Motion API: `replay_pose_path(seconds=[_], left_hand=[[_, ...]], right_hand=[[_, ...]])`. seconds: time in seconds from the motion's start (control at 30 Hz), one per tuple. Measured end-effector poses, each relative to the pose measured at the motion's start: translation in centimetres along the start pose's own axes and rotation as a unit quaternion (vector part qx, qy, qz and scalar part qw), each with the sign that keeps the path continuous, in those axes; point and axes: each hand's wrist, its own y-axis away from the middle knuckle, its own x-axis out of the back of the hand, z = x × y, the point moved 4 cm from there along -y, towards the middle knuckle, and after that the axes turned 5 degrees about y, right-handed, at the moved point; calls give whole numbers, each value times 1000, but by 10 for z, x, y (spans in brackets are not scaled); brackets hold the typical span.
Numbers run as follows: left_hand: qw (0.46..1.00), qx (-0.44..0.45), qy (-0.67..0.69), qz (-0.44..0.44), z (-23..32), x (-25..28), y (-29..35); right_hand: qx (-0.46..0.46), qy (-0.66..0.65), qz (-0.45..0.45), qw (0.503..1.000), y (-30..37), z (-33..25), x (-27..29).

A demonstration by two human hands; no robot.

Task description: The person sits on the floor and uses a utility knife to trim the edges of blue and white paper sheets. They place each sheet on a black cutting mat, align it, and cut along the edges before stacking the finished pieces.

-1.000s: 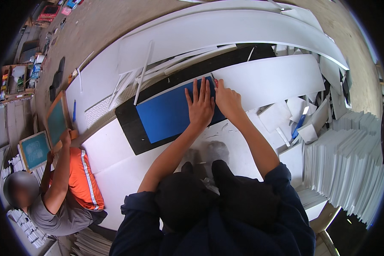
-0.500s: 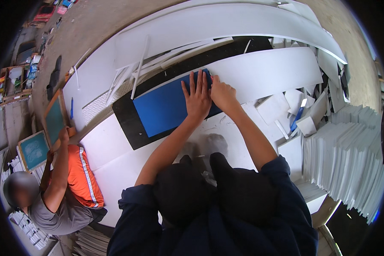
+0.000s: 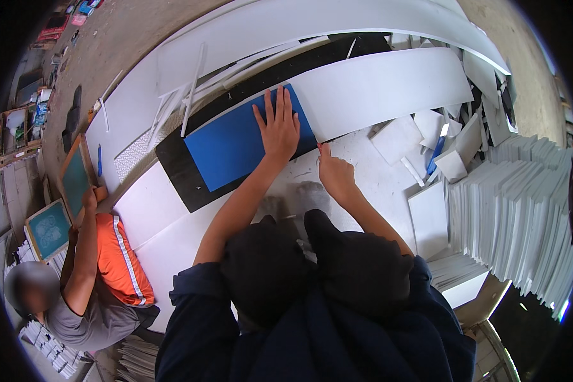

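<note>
R hand moved down the R edge of blue panel, top corner to bottom, ctr frame; fingers curled on small red tool, mostly hidden. L hand flat on panel, ctr-left, fingers spread, gripping nothing. Edge stroke prob. done.

Left fisheye on the head; steep downward look; blue sheet fairly near; brown floor farther off
</note>
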Motion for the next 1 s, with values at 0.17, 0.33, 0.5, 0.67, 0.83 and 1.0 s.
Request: replay_pose_path(seconds=[0.17,0.33,0.5,0.67,0.83,1.0], left_hand=[[1000,-4,-7,0,0,-1,0],[1000,-4,-9,3,0,0,1],[1000,-2,-15,-2,1,0,0],[1000,-3,-18,2,0,1,0],[1000,1,-3,1,0,2,0],[1000,-1,-4,-5,1,3,-1]], right_hand=[[-6,-10,8,1000,10,3,-7],[-11,-7,0,1000,12,3,-10],[-10,-4,19,1000,15,6,-16],[-9,13,30,999,19,6,-18],[-8,35,48,998,20,8,-23],[2,39,64,997,20,10,-25]])
